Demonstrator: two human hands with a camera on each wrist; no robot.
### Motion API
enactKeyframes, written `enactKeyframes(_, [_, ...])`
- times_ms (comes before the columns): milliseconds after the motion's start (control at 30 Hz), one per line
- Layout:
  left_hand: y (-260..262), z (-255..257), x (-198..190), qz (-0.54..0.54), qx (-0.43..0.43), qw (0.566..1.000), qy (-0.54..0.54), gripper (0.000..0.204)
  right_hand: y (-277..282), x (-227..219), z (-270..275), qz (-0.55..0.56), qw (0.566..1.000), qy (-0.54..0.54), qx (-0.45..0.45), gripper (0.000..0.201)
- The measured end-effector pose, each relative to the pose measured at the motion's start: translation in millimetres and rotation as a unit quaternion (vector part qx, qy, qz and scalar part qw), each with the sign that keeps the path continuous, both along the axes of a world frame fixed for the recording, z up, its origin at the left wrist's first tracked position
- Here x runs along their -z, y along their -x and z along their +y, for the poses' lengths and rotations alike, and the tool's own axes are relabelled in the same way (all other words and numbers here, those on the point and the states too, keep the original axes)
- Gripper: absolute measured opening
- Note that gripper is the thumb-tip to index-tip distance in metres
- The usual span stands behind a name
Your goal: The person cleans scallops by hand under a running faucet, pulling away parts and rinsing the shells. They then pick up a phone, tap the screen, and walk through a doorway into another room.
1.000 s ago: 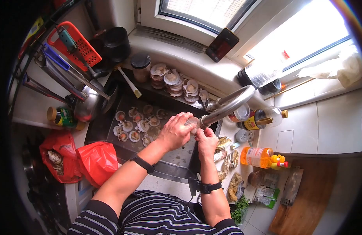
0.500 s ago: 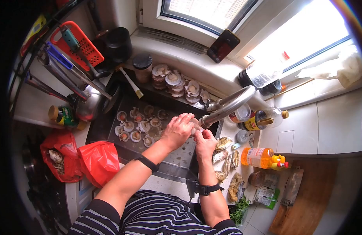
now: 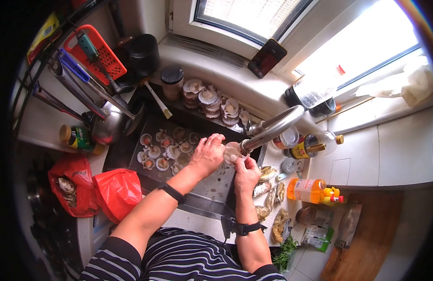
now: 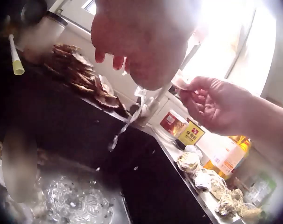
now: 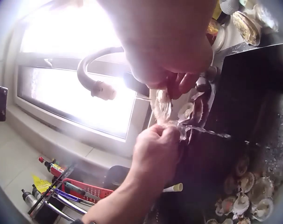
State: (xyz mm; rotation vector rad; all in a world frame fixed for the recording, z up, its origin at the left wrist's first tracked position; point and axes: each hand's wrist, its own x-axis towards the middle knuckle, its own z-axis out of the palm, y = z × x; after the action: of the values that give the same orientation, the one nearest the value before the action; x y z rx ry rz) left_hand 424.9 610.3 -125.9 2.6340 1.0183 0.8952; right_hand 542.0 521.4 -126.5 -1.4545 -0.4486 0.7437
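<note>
Under the tap spout [image 3: 245, 147], both hands hold a scallop on its shell [image 3: 231, 153]. My left hand [image 3: 208, 157] pinches its left edge, as the right wrist view shows, where that scallop [image 5: 161, 108] spans the gap between the hands. With thumb and fingertips my right hand [image 3: 247, 174] grips the near right edge. Water [image 4: 127, 122] runs off below the hands and splashes into the dark sink [image 3: 212, 187]. Several scallops on half shells [image 3: 172, 151] lie on the sink floor to the left.
Stacked scallop shells [image 3: 208, 98] and a brush [image 3: 159, 100] sit along the sink's back ledge. Several oysters [image 3: 271, 194] line the counter at right, beside an orange bottle [image 3: 306, 190]. Red plastic bags [image 3: 117, 193] stand left; a cleaver [image 3: 350, 222] lies by a wooden board [image 3: 376, 234].
The scallop has been turned and tilted under the spout, so more of its face now shows between the hands. My left hand has shifted slightly left, its fingers covering less of the shell.
</note>
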Motion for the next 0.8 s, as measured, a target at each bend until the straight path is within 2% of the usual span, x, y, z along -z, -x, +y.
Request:
enactKeyframes(100, [11,4,12,0.016,0.002,0.999,0.036,0.005,-7,-7,0,0.007,1.000,0.002,0.008,0.011])
enactKeyframes(200, [21,-1,6,-0.023,-0.022,0.988,0.153,0.005,-12,-5,1,0.008,1.000,0.016,0.007,0.014])
enactKeyframes(333, [18,-2,24,-0.063,-0.036,0.949,0.306,0.015,-16,-4,2,0.041,0.998,0.050,-0.003,0.016])
enactKeyframes(433, [9,0,32,-0.195,-0.045,0.885,0.421,0.027,-17,1,3,0.081,0.995,0.062,-0.006,0.018])
enactKeyframes(467, [4,-1,30,-0.249,-0.040,0.830,0.498,0.029,-16,1,4,0.092,0.994,0.064,-0.006,0.018])
enactKeyframes(533, [-8,-6,22,-0.348,-0.028,0.689,0.635,0.035,-12,0,6,0.109,0.992,0.062,-0.009,0.016])
enactKeyframes(567, [-9,-8,0,-0.333,-0.025,0.690,0.642,0.035,-10,-1,6,0.116,0.992,0.058,-0.014,0.014])
enactKeyframes(600, [-14,-10,4,-0.348,-0.019,0.678,0.647,0.033,-8,-1,7,0.123,0.991,0.052,-0.018,0.012])
enactKeyframes(667, [-17,-11,4,-0.303,-0.033,0.677,0.670,0.031,-4,2,6,0.120,0.991,0.041,-0.028,0.011])
enactKeyframes(800, [-18,-12,4,-0.323,-0.025,0.614,0.719,0.023,-3,6,5,0.130,0.991,0.005,-0.015,0.008])
